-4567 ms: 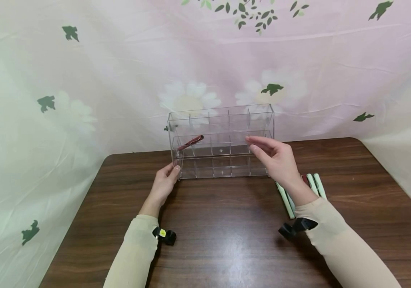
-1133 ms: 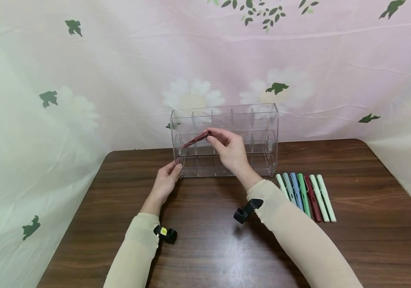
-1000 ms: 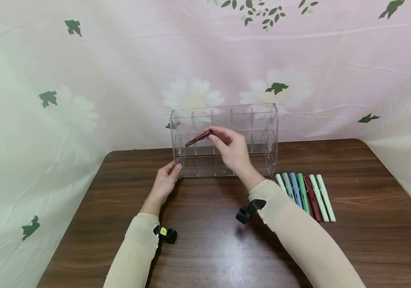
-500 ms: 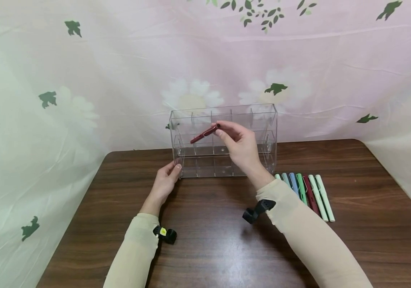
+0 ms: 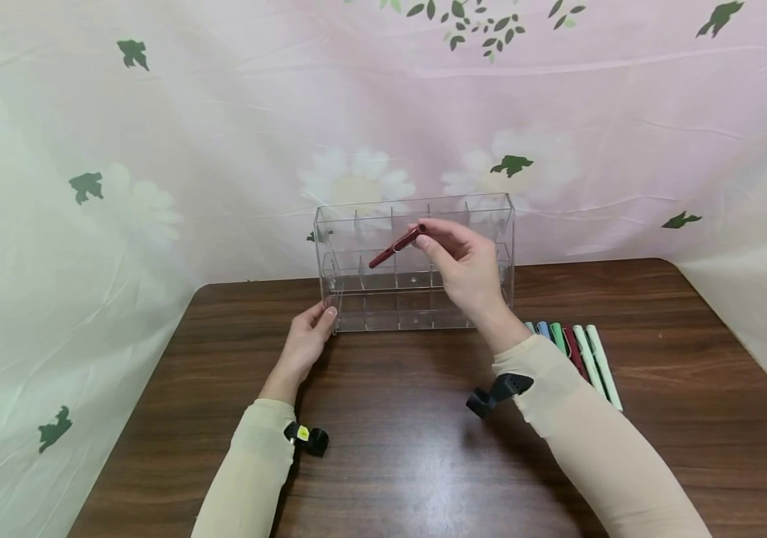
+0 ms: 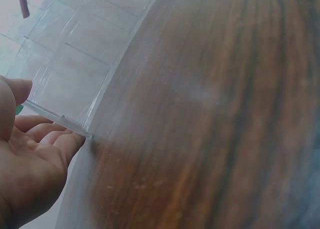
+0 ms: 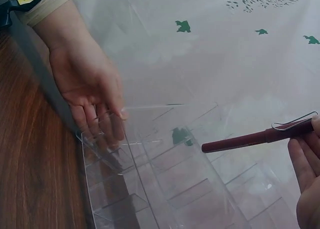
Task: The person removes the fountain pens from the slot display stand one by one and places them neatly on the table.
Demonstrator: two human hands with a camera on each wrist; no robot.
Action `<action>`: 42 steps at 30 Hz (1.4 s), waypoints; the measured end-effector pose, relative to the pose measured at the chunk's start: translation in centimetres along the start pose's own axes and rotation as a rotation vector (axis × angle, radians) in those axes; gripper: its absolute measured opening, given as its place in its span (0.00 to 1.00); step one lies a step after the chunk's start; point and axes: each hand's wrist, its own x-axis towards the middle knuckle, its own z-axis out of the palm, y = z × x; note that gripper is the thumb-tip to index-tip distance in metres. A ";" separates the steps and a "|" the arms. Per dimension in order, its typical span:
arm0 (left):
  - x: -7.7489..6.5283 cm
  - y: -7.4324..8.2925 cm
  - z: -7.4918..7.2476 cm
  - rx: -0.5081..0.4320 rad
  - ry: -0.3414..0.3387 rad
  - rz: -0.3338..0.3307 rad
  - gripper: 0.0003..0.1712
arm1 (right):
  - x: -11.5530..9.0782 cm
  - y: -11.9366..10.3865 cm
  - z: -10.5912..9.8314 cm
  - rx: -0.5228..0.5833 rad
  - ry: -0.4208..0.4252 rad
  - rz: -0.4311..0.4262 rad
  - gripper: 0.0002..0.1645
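A clear acrylic pen organizer (image 5: 383,291) with stepped rows of compartments stands at the back of the table. My left hand (image 5: 305,340) holds its lower left side, thumb in front and fingers behind, as the left wrist view shows of the hand (image 6: 37,164) too. In front of the upper rows, my right hand (image 5: 473,269) pinches a dark red pen (image 5: 393,248) by its clip end between thumb and fingers. The pen slants, its free end pointing down and left. In the right wrist view, the pen (image 7: 245,140) overlaps the organizer's compartments, with its silver clip near the fingertips.
Several pens lie in a row to the right of the organizer: pale green pens (image 5: 601,366), a red pen (image 5: 573,347), a green pen (image 5: 558,338) and a blue pen (image 5: 543,329). The right sleeve partly hides them. A patterned cloth (image 5: 242,149) hangs behind the wooden table (image 5: 383,418).
The red pen first leaned in the organizer's left part, the right hand empty. The right hand then took hold of it and drew it up and right. The left hand stayed put.
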 end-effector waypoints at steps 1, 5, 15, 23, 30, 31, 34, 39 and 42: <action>0.0 0.0 0.0 -0.001 0.000 0.001 0.33 | 0.0 -0.1 -0.1 -0.006 0.000 0.000 0.16; 0.0 0.0 0.0 -0.004 0.003 0.000 0.33 | -0.1 -0.4 -0.6 -0.036 -0.006 0.001 0.17; 0.1 -0.1 0.1 -0.017 0.002 0.003 0.33 | -0.3 -0.8 -1.4 -0.025 0.002 -0.002 0.17; 0.1 -0.2 0.1 -0.007 0.004 0.003 0.32 | -0.7 -1.3 -2.3 -0.005 0.013 0.028 0.17; 0.0 -0.1 0.0 0.002 0.000 -0.001 0.33 | -1.1 -1.4 -3.3 0.007 0.015 0.025 0.16; 0.0 -0.1 0.0 0.003 0.000 0.000 0.33 | -1.1 -1.4 -3.5 0.009 0.014 0.025 0.16; 0.0 -0.1 0.0 0.005 0.000 0.002 0.33 | -1.4 -1.4 -3.9 0.013 0.018 0.031 0.16; 0.0 -0.1 0.0 0.004 -0.004 0.001 0.34 | -1.8 -1.5 -4.6 -0.005 0.025 0.052 0.17; 0.0 -0.1 0.0 0.000 -0.008 0.000 0.34 | -2.1 -1.6 -5.1 -0.037 0.017 0.060 0.17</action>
